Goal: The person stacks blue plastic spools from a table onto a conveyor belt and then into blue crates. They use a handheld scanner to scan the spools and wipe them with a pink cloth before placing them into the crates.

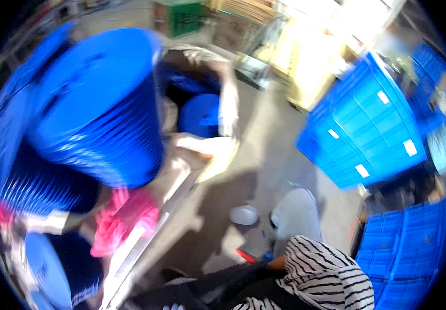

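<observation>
From the lower right comes my right arm in a black-and-white striped sleeve (326, 263), with a bit of bare forearm (276, 264) below the cuff. Dark cloth lies beyond it, and the hand's grip is not visible. At the lower edge, pale fingertip-like shapes (174, 307) show; whose hand they are I cannot tell. My left hand is not seen. A leaning stack of nested blue round tubs (99, 108) rises at the left, blurred. A crumpled pink glove-like or cloth piece (125, 222) lies against its lower end.
An open carton (228, 103) holds more blue round items. At the right, a large blue crate (362, 129) is tilted above other blue crates (404, 248). On the floor lie a whitish round object (243, 215) and a red strip (245, 256). Cartons (181, 20) stand farther back.
</observation>
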{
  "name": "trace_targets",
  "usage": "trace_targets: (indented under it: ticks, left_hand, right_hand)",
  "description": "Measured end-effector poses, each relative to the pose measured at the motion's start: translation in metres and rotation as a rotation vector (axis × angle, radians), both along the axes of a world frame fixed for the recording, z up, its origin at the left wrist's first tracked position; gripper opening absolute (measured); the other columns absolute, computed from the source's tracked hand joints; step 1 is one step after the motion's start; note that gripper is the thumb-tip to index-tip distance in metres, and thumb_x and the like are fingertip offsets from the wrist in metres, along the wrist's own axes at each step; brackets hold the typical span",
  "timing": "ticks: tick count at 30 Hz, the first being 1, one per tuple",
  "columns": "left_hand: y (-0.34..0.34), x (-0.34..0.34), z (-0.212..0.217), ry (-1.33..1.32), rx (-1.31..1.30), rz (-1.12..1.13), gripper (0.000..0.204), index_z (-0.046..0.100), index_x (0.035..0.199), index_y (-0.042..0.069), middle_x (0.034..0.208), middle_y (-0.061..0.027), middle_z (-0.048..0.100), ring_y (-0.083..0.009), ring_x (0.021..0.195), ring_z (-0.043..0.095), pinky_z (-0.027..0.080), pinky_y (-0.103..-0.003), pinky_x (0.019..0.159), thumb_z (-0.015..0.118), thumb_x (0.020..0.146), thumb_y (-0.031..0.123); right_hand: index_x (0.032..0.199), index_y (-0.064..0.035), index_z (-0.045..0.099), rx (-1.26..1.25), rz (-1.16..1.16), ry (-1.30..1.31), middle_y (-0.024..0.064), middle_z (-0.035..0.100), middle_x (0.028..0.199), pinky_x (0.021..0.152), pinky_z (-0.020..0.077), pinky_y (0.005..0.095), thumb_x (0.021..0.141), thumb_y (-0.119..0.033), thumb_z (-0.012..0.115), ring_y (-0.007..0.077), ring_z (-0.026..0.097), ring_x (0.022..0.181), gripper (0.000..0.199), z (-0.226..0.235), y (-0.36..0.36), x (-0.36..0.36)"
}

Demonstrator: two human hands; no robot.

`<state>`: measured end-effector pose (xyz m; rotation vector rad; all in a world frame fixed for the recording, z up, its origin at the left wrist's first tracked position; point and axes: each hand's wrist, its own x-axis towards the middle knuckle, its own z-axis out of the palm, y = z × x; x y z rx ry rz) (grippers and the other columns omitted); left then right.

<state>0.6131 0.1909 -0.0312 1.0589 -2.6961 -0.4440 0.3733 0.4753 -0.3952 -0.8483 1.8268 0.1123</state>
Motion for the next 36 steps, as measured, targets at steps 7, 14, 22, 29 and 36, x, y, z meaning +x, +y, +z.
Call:
trace_targets:
  ticks: [7,14,22,29,36]
  left_hand:
    - [0.043,0.068,-0.043,0.365,-0.269,0.142,0.038,0.062,0.106,0.009,0.107,-0.0088,0.064,-0.0292,0.098,0.061,0.043,-0.05,0.093,0.066,0.069,0.013]
    - [0.049,0.073,-0.058,0.575,-0.29,0.115,0.034,0.063,0.109,0.012,0.11,-0.0071,0.064,-0.0278,0.107,0.058,0.039,-0.049,0.102,0.065,0.075,0.015]
    - [0.054,0.082,-0.055,0.567,-0.254,0.124,0.034,0.064,0.108,0.012,0.11,-0.0076,0.065,-0.0287,0.108,0.058,0.038,-0.049,0.102,0.066,0.074,0.014]
    - [0.075,0.131,-0.053,0.343,-0.155,0.354,0.036,0.066,0.106,0.011,0.111,-0.0089,0.065,-0.0311,0.108,0.057,0.036,-0.054,0.102,0.062,0.07,0.011]
    - [0.073,0.131,-0.055,0.225,-0.247,0.511,0.038,0.065,0.106,0.012,0.111,-0.0079,0.065,-0.0294,0.107,0.058,0.038,-0.052,0.102,0.064,0.068,0.009]
  right_hand:
    - [0.091,-0.0098,0.065,-0.077,-0.026,0.064,0.0016,0.065,0.082,0.073,0.0472,0.0353,0.084,-0.027,0.065,0.0165,0.061,0.078,0.019,0.052,-0.059,-0.038]
    - [0.096,-0.0082,0.063,-0.321,-0.123,0.008,0.0006,0.064,0.086,0.071,0.0475,0.0307,0.088,-0.028,0.065,0.0133,0.059,0.078,0.022,0.129,-0.168,-0.03]
    - [0.108,-0.008,0.061,-1.113,-0.122,-0.19,-0.0004,0.065,0.093,0.075,0.0498,0.0282,0.091,-0.023,0.066,0.0105,0.06,0.083,0.023,0.222,-0.316,0.001]
    - [0.122,-0.0044,0.053,-1.596,-0.382,0.252,0.0108,0.057,0.107,0.088,0.0442,0.0366,0.078,-0.012,0.076,0.0248,0.054,0.1,0.05,0.326,-0.365,0.041]
    - [0.123,-0.0044,0.054,-1.506,-0.085,0.649,0.018,0.058,0.118,0.097,0.0408,0.048,0.066,-0.033,0.083,0.0382,0.051,0.113,0.071,0.311,-0.422,0.018]
